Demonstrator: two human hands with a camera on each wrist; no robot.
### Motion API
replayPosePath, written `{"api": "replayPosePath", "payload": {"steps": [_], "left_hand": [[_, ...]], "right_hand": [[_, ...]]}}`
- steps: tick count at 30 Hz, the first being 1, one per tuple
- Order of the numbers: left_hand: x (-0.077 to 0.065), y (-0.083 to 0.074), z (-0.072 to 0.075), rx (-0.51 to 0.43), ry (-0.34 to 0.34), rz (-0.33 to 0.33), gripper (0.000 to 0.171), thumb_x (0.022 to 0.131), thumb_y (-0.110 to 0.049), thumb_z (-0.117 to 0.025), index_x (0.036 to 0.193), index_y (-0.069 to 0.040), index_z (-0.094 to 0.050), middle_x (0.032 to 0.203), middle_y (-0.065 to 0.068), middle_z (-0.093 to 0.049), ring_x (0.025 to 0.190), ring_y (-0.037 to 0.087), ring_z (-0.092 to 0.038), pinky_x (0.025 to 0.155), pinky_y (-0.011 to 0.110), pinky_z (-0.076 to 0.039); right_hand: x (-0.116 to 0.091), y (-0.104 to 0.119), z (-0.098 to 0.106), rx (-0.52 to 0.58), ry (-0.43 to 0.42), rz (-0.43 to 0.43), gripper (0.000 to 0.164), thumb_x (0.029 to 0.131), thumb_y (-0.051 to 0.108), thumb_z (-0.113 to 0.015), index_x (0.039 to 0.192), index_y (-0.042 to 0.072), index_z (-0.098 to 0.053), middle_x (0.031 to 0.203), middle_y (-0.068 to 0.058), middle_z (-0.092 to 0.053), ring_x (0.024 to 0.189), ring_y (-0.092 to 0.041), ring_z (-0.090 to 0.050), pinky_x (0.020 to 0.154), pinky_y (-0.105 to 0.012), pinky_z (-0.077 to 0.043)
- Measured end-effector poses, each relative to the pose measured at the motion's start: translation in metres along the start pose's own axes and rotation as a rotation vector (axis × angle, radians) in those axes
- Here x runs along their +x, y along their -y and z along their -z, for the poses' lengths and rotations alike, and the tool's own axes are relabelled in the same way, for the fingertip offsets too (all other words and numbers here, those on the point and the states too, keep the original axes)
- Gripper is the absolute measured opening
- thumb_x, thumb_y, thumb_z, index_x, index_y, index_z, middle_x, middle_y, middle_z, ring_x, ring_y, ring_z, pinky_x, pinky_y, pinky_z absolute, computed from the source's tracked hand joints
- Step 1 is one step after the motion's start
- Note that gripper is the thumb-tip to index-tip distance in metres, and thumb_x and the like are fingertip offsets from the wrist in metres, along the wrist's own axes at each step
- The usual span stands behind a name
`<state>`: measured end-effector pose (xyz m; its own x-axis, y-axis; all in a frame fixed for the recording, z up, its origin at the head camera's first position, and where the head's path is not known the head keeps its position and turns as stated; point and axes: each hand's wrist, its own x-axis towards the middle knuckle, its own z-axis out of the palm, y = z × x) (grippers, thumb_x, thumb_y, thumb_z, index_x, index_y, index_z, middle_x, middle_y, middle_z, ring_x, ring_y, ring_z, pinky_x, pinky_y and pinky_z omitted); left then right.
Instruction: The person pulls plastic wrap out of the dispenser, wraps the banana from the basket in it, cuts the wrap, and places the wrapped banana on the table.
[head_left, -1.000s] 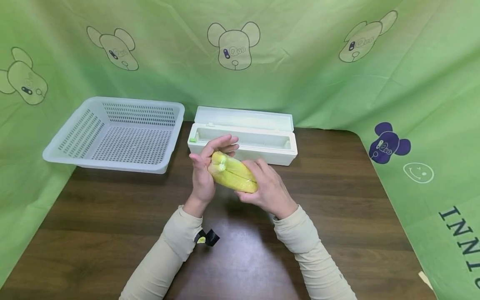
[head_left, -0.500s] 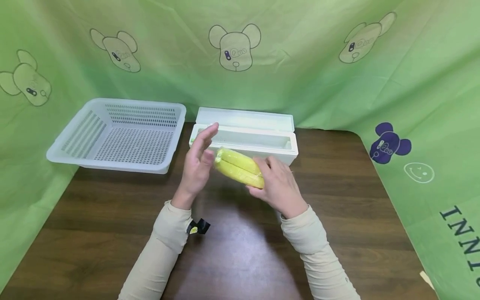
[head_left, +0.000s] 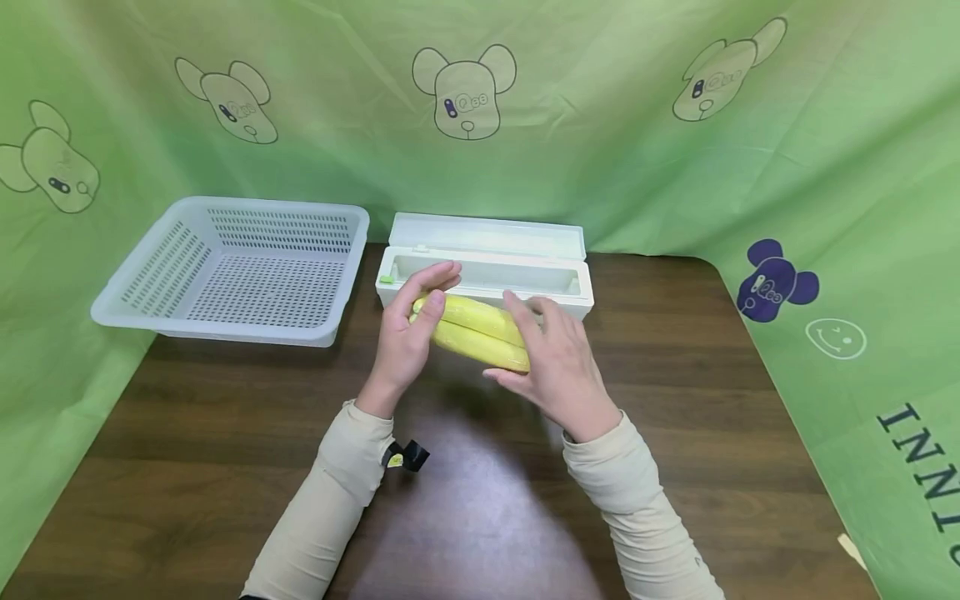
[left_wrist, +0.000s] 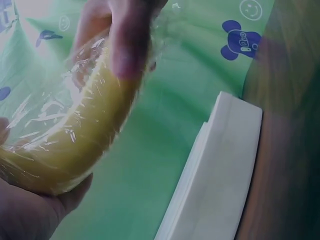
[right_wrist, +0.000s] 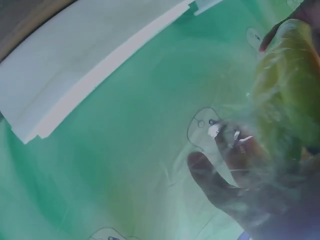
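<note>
Bananas (head_left: 480, 329), wrapped together in clear cling film, are held above the table between both hands. My left hand (head_left: 402, 337) grips their left end, thumb across the front and fingers behind. At the other end, my right hand (head_left: 558, 358) holds them with its thumb below and index finger above. The left wrist view shows the right thumb (left_wrist: 126, 62) lying on a banana (left_wrist: 95, 130), with loose film spreading beside it. Film also overlaps the right fingers (right_wrist: 207, 172) in the right wrist view.
A long white box (head_left: 487, 297) with its lid raised stands behind the hands; a green piece (head_left: 387, 279) sits at its left end. To the left is a white slotted basket (head_left: 322, 333). Printed green cloth (head_left: 600, 167) surrounds the brown wooden table (head_left: 697, 400).
The left hand moved off the bananas' left end, then came back with its thumb across it. The right hand shifted slightly right, its fingers now spread wider around the bananas.
</note>
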<state>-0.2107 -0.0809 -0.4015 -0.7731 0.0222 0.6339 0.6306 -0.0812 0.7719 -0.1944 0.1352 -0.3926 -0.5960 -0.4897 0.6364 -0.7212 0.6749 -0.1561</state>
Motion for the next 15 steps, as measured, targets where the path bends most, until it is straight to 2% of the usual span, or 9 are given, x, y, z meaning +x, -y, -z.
{"api": "replayPosePath", "payload": {"steps": [3,8,11,15], "left_hand": [[0.001,-0.001,0.003,-0.019,-0.003,-0.047,0.041,0.106,-0.018,-0.047,0.134,0.011,-0.053,0.133,0.025,-0.059,0.122,0.036,-0.058,0.111,0.048,-0.037],[0.002,-0.005,0.003,-0.056,0.003,-0.109,0.056,0.107,-0.035,-0.046,0.133,0.014,-0.051,0.132,0.029,-0.059,0.121,0.037,-0.059,0.110,0.052,-0.036],[0.001,-0.007,0.000,-0.109,0.005,-0.132,0.058,0.107,-0.036,-0.046,0.132,0.017,-0.049,0.132,0.028,-0.059,0.122,0.037,-0.059,0.109,0.053,-0.038],[0.000,-0.009,-0.007,-0.255,0.007,-0.142,0.054,0.107,-0.033,-0.046,0.131,0.015,-0.050,0.133,0.021,-0.061,0.123,0.038,-0.057,0.108,0.054,-0.040]], "right_hand": [[0.003,-0.001,0.003,0.038,-0.069,0.028,0.114,0.057,0.048,-0.096,0.148,0.003,-0.042,0.133,-0.029,-0.050,0.114,-0.047,-0.053,0.091,-0.059,-0.044],[0.008,0.001,0.010,0.151,-0.228,0.103,0.107,0.073,0.066,-0.079,0.147,-0.003,-0.043,0.139,-0.031,-0.048,0.122,-0.047,-0.050,0.101,-0.056,-0.040],[0.010,0.005,0.015,0.226,-0.317,0.125,0.103,0.078,0.067,-0.074,0.144,-0.006,-0.045,0.137,-0.030,-0.050,0.125,-0.045,-0.050,0.107,-0.050,-0.039],[0.012,0.012,0.020,0.356,-0.420,0.123,0.104,0.075,0.063,-0.080,0.144,-0.008,-0.045,0.138,-0.029,-0.052,0.127,-0.043,-0.050,0.110,-0.047,-0.038]]}}
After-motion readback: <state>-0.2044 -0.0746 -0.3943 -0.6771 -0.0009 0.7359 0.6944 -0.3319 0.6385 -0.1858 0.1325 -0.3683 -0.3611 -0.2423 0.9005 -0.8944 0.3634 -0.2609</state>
